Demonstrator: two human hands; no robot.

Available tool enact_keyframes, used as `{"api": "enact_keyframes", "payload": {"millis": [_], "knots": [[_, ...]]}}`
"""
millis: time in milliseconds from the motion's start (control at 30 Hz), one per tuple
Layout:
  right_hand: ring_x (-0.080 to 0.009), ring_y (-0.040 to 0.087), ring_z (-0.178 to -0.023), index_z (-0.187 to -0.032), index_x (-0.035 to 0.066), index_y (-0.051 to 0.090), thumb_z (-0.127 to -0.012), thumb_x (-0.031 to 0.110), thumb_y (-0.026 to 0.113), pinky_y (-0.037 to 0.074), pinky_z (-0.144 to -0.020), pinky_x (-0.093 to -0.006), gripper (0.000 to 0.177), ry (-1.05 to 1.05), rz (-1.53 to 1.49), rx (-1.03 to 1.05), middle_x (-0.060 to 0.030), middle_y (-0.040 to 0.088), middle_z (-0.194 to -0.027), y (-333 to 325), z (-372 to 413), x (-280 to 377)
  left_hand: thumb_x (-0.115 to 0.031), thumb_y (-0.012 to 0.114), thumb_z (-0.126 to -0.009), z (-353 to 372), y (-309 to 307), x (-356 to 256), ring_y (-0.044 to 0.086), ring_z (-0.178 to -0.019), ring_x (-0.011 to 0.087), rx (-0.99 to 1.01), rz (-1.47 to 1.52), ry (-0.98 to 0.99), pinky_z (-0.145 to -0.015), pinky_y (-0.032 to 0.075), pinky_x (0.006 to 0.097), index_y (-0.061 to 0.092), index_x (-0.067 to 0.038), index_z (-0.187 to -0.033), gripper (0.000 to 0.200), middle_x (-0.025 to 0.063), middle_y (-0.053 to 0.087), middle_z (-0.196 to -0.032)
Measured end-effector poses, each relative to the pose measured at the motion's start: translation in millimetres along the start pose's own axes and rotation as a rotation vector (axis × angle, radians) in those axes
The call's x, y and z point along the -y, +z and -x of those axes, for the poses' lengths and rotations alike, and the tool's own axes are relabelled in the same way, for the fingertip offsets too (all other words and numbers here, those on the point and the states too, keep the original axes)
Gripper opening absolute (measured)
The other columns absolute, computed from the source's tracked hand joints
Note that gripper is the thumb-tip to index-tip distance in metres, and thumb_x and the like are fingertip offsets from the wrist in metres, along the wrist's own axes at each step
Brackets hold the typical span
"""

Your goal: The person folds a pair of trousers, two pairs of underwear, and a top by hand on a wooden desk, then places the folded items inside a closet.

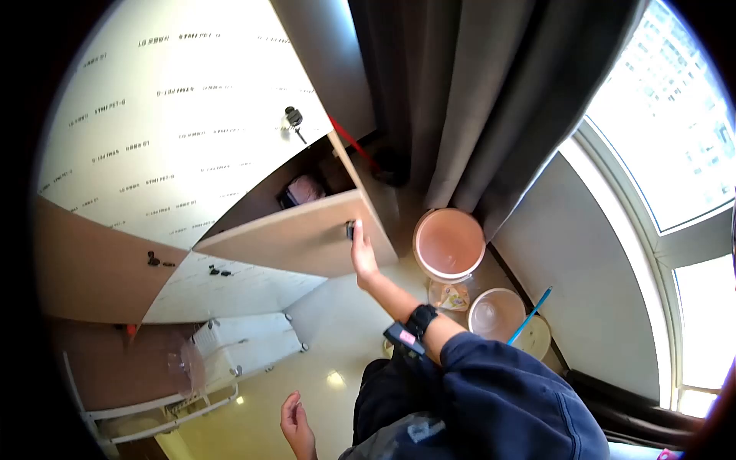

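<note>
A cabinet door (307,230) stands swung outward, wood-coloured, from a locker with white and brown doors. At its free edge my right hand (363,257) grips the small black door handle (350,230), with the other fingers mostly hidden behind the thumb side. Inside the compartment a dark-edged bundle with a pinkish top (304,189) is visible. Low in the view, my left hand (297,428) hangs over the floor with loosely bent fingers apart and nothing in it. A watch and a small dark device sit on my right wrist.
Pink bucket (448,245), a second pale bucket (497,313) and a blue stick (530,314) stand by the window wall. Grey curtains (479,100) hang behind. At lower left are a white suitcase (249,345) and a white-railed rack (165,420).
</note>
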State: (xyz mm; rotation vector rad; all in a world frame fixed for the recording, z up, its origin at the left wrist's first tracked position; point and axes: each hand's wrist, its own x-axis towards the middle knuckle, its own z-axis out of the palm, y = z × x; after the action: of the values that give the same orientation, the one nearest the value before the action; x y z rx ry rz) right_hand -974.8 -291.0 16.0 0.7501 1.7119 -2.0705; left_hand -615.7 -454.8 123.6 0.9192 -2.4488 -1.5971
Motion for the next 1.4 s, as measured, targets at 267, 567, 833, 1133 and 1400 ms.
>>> {"api": "enact_keyframes", "payload": {"millis": [267, 567, 833, 1133, 1400], "knots": [[-0.0144, 0.028, -0.133, -0.136, 0.019, 0.043, -0.092, 0.065, 0.039, 0.015, -0.113, -0.0319, 0.065, 0.096, -0.664, 0.220, -0.0087, 0.035, -0.144, 40.3, -109.9, -1.7, -0.011, 0.051, -0.095, 43.6, 1.6, -27.0, 0.058, -0.106, 0.0259, -0.089, -0.130, -0.208, -0.092, 0.047, 0.0354, 0.060, 0.004, -0.115, 0.027, 0.0153, 0.063, -0.112], [-0.0224, -0.009, -0.146, -0.152, 0.008, 0.006, -0.095, 0.060, 0.036, -0.004, -0.117, -0.0377, 0.082, 0.108, -0.610, 0.468, -0.0136, 0.000, -0.159, 36.9, -126.0, 84.4, -0.014, 0.052, -0.096, 42.4, 11.5, -19.5, 0.058, -0.109, 0.0285, -0.109, -0.065, -0.303, -0.094, 0.047, 0.0374, 0.062, -0.003, -0.115, 0.025, 0.0158, 0.062, -0.116], [-0.0277, 0.010, -0.145, -0.145, 0.007, 0.029, -0.097, 0.054, 0.039, 0.011, -0.118, -0.0406, 0.068, 0.083, -0.483, 0.560, -0.0158, 0.018, -0.153, 15.2, -123.1, 100.3, -0.005, 0.046, -0.095, 15.1, 28.1, -20.7, 0.059, -0.105, 0.0208, -0.062, -0.016, -0.233, -0.092, 0.046, 0.0338, 0.057, 0.001, -0.114, 0.023, 0.0113, 0.061, -0.113], [-0.0238, 0.060, -0.107, -0.114, -0.002, 0.056, -0.096, 0.033, 0.054, 0.048, -0.096, -0.0344, 0.040, 0.054, 0.029, 0.645, -0.0112, 0.056, -0.118, -48.1, -141.9, 147.8, -0.003, 0.044, -0.096, 10.4, 41.0, -22.8, 0.060, -0.103, 0.0213, -0.009, 0.005, -0.278, -0.092, 0.047, 0.0341, 0.056, 0.002, -0.115, 0.023, 0.0132, 0.061, -0.113], [-0.0208, 0.059, -0.107, -0.120, 0.005, 0.049, -0.091, 0.030, 0.062, 0.048, -0.093, -0.0327, 0.041, -0.028, 0.128, 0.663, -0.0068, 0.054, -0.122, -39.7, -132.8, 143.2, -0.004, 0.045, -0.096, 18.3, 46.0, -24.0, 0.060, -0.103, 0.0226, -0.013, 0.024, -0.330, -0.094, 0.047, 0.0345, 0.055, 0.003, -0.116, 0.024, 0.0143, 0.061, -0.114]]}}
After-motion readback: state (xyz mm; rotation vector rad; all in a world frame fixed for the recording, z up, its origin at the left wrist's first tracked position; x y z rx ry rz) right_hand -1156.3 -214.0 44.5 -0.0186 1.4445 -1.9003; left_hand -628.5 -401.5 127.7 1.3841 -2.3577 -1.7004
